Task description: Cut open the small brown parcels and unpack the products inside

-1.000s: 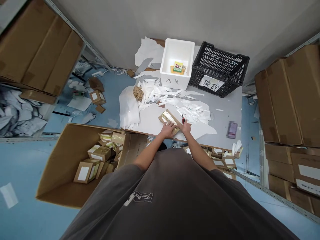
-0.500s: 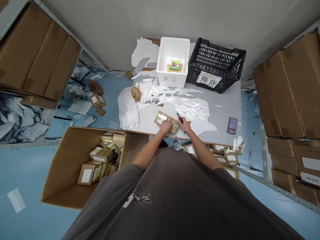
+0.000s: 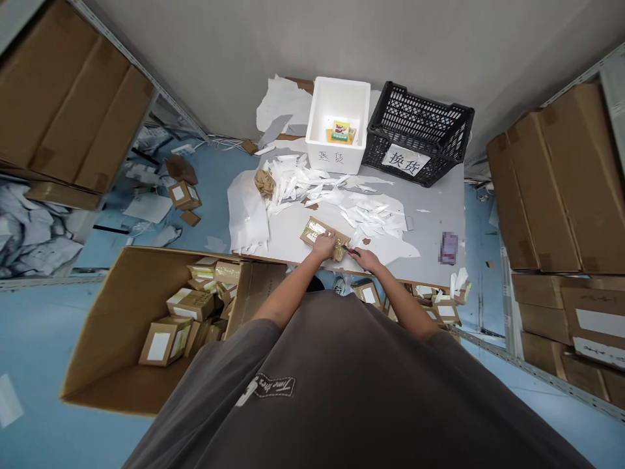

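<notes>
Writing: the white bin (image 3: 336, 159) bears the handwritten characters "退货" on its front wall. The crate (image 3: 452, 140), black and just right of the bin, carries a white sign (image 3: 406, 160) reading "换货". The patch (image 3: 275, 385) on the shirt (image 3: 351, 378) begins with "Time"; the rest is hard to read. Print on the small box (image 3: 340, 130) inside the bin, yellow and green, is too small to read.

Package location: the package (image 3: 311, 229), brown and taped, with a white label, lies on white paper near the front edge of the table (image 3: 434, 208), slanting from upper left to lower right.

Left hand (image 3: 324, 245): rests on the package, fingers bent over its top. Whether they are spread or pressed together cannot be told.

Right hand (image 3: 364, 260): fingers closed around the cutter (image 3: 351, 251), red and black. Its tip points left, at the right end of the package. Whether the blade has entered the tape cannot be told.

Limits of view: the left hand covers part of the package. A purplish item (image 3: 448, 248) at the table's right is pixelated. The shelf cartons (image 3: 551, 189) are cut off by the right edge.
</notes>
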Demonstrator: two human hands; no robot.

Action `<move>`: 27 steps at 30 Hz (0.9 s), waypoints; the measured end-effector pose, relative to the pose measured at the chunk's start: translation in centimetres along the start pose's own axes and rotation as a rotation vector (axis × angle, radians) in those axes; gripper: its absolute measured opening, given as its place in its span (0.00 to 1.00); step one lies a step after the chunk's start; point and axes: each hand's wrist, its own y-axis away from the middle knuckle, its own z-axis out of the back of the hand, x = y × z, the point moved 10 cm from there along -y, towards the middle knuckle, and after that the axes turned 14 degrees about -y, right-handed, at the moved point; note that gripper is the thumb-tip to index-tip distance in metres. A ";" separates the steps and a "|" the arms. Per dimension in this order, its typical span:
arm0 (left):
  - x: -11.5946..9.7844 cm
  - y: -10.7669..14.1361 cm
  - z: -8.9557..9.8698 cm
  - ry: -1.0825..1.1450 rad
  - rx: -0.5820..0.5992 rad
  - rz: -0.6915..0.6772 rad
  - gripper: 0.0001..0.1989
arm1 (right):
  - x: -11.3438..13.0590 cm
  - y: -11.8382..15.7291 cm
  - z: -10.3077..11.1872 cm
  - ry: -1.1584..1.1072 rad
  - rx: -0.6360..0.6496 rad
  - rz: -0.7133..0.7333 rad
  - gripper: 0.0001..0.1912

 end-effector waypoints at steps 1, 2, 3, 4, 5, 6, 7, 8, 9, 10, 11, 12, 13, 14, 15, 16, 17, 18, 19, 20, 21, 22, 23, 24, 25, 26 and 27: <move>0.0 0.0 -0.1 0.003 0.005 0.002 0.48 | 0.0 0.0 0.1 0.000 0.013 0.000 0.17; 0.0 0.0 -0.2 0.007 0.010 0.002 0.48 | -0.1 0.0 0.3 -0.006 0.018 -0.003 0.16; 0.1 0.0 -0.3 0.013 0.015 0.001 0.48 | -0.2 0.0 0.6 -0.020 0.018 -0.005 0.15; 0.1 0.0 -0.3 0.019 0.018 0.002 0.47 | -0.3 -0.1 0.8 -0.040 0.017 -0.005 0.14; 0.1 0.0 -0.3 0.026 0.018 0.003 0.47 | -0.4 -0.2 0.9 -0.066 0.030 -0.004 0.14; 0.2 0.0 -0.2 0.033 0.014 0.004 0.46 | -0.5 -0.2 0.7 -0.095 0.058 -0.001 0.13; 0.2 0.0 -0.1 0.039 0.005 0.005 0.45 | -0.6 -0.3 0.4 -0.125 0.094 0.002 0.12; 0.3 0.0 0.0 0.044 -0.004 0.006 0.44 | -0.7 -0.3 0.1 -0.154 0.123 0.003 0.12; 0.3 0.1 0.1 0.044 -0.011 0.005 0.43 | -0.8 -0.3 -0.2 -0.182 0.134 0.002 0.11; 0.4 0.1 0.2 0.040 -0.013 0.003 0.42 | -0.8 -0.3 -0.4 -0.210 0.129 -0.003 0.11; 0.4 0.2 0.3 0.032 -0.010 -0.001 0.41 | -0.9 -0.2 -0.6 -0.240 0.109 -0.010 0.12; 0.4 0.2 0.2 0.021 -0.004 -0.006 0.41 | -1.1 0.1 -0.8 -0.272 0.088 -0.016 0.12; 0.3 0.4 0.2 0.009 0.004 -0.009 0.41 | -1.2 0.5 -1.1 -0.303 0.080 -0.022 0.13; 0.3 0.5 0.1 0.000 0.008 -0.011 0.42 | -1.5 1.0 -1.5 -0.331 0.081 -0.029 0.13; 0.2 0.7 0.0 -0.003 0.009 -0.012 0.43 | -1.8 1.6 -1.8 -0.355 0.094 -0.037 0.14; 0.2 0.8 -0.1 0.002 0.011 -0.010 0.44 | -2.3 2.3 -2.0 -0.375 0.106 -0.044 0.15; 0.2 1.0 -0.2 0.017 0.014 -0.006 0.45 | -2.7 2.9 -2.1 -0.391 0.108 -0.050 0.16; 0.2 1.1 -0.3 0.036 0.015 0.004 0.44 | -3.2 3.4 -1.9 -0.407 0.103 -0.053 0.17; 0.4 1.1 -0.4 0.054 0.007 0.019 0.42 | -3.6 3.9 -1.7 -0.422 0.087 -0.052 0.18; 0.7 1.1 -0.3 0.065 -0.011 0.039 0.40 | -4.0 4.2 -1.4 -0.434 0.069 -0.049 0.20; 1.1 1.0 -0.1 0.065 -0.036 0.059 0.40 | -4.3 4.3 -1.2 -0.441 0.044 -0.044 0.22; 1.5 0.7 0.1 0.054 -0.057 0.076 0.41 | -4.4 4.3 -1.0 -0.441 0.017 -0.036 0.24; 2.1 0.4 0.0 0.039 -0.059 0.089 0.45 | -4.5 4.3 -0.9 -0.435 -0.010 -0.023 0.25; 2.6 0.0 -0.2 0.025 -0.035 0.099 0.51 | -4.4 4.1 -0.8 -0.425 -0.037 -0.005 0.26; 3.2 -0.5 -0.7 0.018 0.007 0.105 0.57 | -4.3 4.0 -0.8 -0.412 -0.064 0.014 0.26; 3.7 -1.0 -1.3 0.016 0.051 0.106 0.61 | -4.2 3.8 -1.0 -0.397 -0.083 0.031 0.26; 4.2 -1.5 -1.8 0.016 0.086 0.108 0.63 | -4.0 3.6 -1.2 -0.378 -0.095 0.045 0.26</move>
